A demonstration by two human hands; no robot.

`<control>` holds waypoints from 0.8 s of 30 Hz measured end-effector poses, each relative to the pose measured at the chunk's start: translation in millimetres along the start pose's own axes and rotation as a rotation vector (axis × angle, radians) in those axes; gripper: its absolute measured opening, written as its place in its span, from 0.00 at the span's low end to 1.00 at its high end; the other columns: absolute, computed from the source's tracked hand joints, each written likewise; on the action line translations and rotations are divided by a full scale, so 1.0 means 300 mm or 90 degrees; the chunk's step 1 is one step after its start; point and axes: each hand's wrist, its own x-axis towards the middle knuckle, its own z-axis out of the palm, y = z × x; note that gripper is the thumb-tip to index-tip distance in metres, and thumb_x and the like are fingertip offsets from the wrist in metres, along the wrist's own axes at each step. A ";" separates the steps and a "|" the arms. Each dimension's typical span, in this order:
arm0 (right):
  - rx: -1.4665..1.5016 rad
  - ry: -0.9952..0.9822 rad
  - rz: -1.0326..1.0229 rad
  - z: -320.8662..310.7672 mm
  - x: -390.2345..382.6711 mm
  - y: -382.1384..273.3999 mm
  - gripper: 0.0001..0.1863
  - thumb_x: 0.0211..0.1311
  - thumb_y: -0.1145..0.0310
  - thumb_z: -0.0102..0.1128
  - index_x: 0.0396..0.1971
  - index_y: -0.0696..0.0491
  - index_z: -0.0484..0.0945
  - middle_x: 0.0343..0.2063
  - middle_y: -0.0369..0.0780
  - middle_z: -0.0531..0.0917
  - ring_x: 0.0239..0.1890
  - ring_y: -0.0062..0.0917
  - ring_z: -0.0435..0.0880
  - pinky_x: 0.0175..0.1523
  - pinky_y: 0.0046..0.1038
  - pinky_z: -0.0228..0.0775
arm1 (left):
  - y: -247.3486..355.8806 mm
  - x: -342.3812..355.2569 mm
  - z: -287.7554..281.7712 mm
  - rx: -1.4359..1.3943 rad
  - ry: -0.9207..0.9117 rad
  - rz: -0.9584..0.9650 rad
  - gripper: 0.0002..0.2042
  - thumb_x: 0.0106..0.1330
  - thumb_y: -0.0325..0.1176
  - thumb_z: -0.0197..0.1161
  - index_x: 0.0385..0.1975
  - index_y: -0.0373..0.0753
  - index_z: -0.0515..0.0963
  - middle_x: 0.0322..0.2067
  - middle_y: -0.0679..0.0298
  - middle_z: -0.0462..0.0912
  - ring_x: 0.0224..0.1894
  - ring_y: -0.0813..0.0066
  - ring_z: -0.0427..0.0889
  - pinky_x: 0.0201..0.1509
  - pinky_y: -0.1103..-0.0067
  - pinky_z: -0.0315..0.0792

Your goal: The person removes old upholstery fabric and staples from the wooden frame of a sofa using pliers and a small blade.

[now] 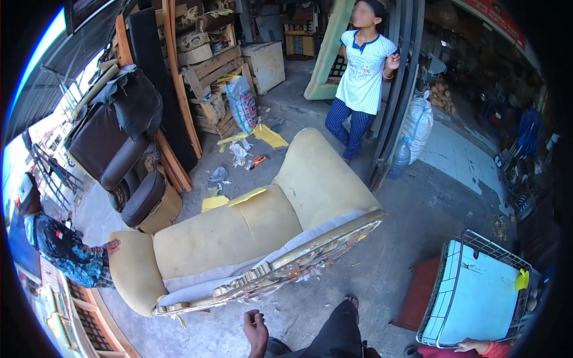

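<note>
Sofa (236, 232) between hand (255, 330) and scraps (270, 136)

**Cream settee (203, 241) stood before us**

We held our left hand (255, 331) loosely curled, near the settee's flaking carved frame (268, 279) but apart from it. A co-worker (62, 247) rested a hand (113, 246) on its left end. We saw yellow foam (246, 196) along the far edge, an orange-handled tool (258, 161) on the floor (382, 286) beyond.

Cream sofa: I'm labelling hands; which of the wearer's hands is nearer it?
Left, as far as shown: the left hand is just short of the cream sofa, below its carved frame; the right hand is out of view.
</note>
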 end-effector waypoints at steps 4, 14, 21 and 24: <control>0.004 0.095 -0.015 -0.221 0.068 0.092 0.14 0.60 0.66 0.61 0.38 0.62 0.82 0.24 0.46 0.85 0.24 0.38 0.86 0.30 0.39 0.77 | 0.327 -0.125 0.389 -0.068 -0.149 0.031 0.11 0.73 0.32 0.57 0.47 0.31 0.74 0.39 0.55 0.82 0.34 0.72 0.82 0.36 0.77 0.76; 0.472 -0.015 0.092 -1.537 0.206 -0.059 0.11 0.68 0.66 0.60 0.29 0.57 0.75 0.15 0.40 0.73 0.12 0.31 0.75 0.16 0.35 0.68 | 0.827 0.048 1.014 0.434 0.280 0.382 0.09 0.67 0.30 0.56 0.43 0.37 0.78 0.44 0.58 0.81 0.49 0.63 0.75 0.59 0.65 0.59; 0.446 0.088 -0.067 -2.045 0.343 -0.659 0.08 0.68 0.66 0.61 0.32 0.54 0.74 0.18 0.35 0.74 0.14 0.23 0.74 0.17 0.29 0.68 | 0.841 0.134 1.119 0.414 0.478 0.133 0.12 0.70 0.37 0.55 0.27 0.43 0.82 0.26 0.64 0.80 0.37 0.66 0.74 0.54 0.70 0.59; 0.399 0.033 -0.091 -2.142 0.426 -0.909 0.08 0.67 0.66 0.62 0.34 0.53 0.74 0.19 0.34 0.74 0.17 0.20 0.75 0.19 0.27 0.70 | 0.843 0.151 1.141 0.462 0.527 0.082 0.12 0.69 0.36 0.55 0.24 0.43 0.81 0.25 0.65 0.79 0.35 0.66 0.74 0.54 0.70 0.60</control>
